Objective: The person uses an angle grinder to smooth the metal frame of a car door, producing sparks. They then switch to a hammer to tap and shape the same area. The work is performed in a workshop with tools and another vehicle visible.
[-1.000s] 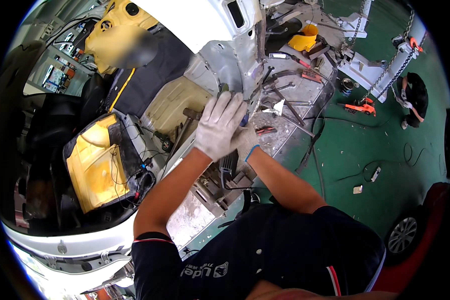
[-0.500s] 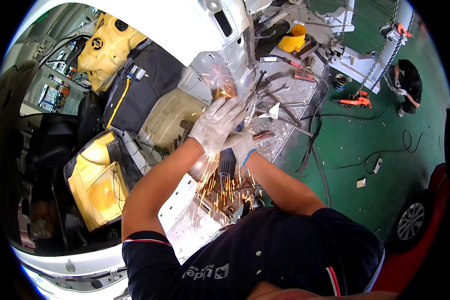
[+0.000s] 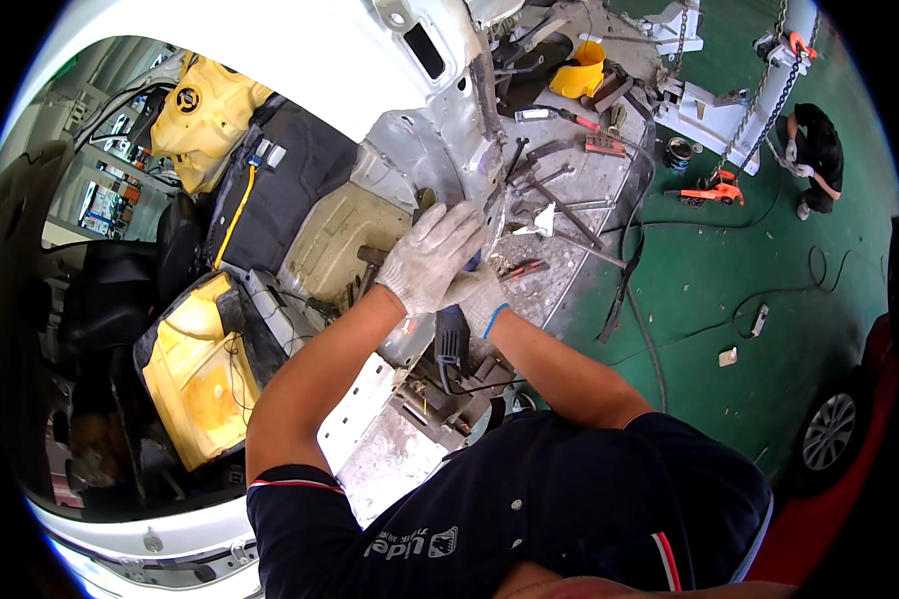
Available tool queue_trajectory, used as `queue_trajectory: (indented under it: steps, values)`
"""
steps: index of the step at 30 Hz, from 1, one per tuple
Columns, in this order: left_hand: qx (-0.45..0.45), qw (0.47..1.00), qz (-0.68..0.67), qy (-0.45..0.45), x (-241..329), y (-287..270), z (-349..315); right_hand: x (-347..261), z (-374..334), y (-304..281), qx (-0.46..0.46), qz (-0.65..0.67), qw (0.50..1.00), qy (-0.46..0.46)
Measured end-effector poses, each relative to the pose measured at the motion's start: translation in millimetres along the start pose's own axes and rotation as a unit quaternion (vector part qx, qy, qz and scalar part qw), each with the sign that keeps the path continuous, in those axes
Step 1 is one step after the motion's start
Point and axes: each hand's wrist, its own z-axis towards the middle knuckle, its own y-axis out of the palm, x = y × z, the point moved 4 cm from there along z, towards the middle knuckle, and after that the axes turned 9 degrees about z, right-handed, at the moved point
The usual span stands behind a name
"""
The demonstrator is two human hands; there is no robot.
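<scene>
Both my hands wear off-white work gloves and are on an angle grinder with a dark ribbed rear body (image 3: 451, 341). My left hand (image 3: 436, 252) lies over its front part, fingers close together and bent over it. Behind and below it, my right hand (image 3: 477, 296), with a blue cuff edge, is wrapped round the grinder's body. A dark rounded part shows just past my left fingers, against the bare metal (image 3: 425, 150) of a white car body. The disc's contact with the metal is hidden by my left hand.
A hammer (image 3: 372, 256) lies on the beige floor panel to the left. Bars, pliers (image 3: 522, 270) and a yellow container (image 3: 579, 72) lie on a metal platform to the right. Cables cross the green floor. A person (image 3: 817, 158) bends near a chained white frame (image 3: 714, 125).
The sparks that sprayed ahead of and below my hands are gone. My hands stay on the grinder in nearly the same place; the view has shifted slightly.
</scene>
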Motion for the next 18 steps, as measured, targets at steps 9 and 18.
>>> queue_trajectory:
  steps: [9, 18]
  values:
    - [0.007, 1.000, 0.004, -0.015, -4, 0, -2, -12, 11, 4, 0.106, 0.570, 0.776, 0.249]
    - [0.048, 0.999, 0.006, 0.002, -9, 9, -4, -22, 15, 9, 0.112, 0.842, 0.474, 0.231]
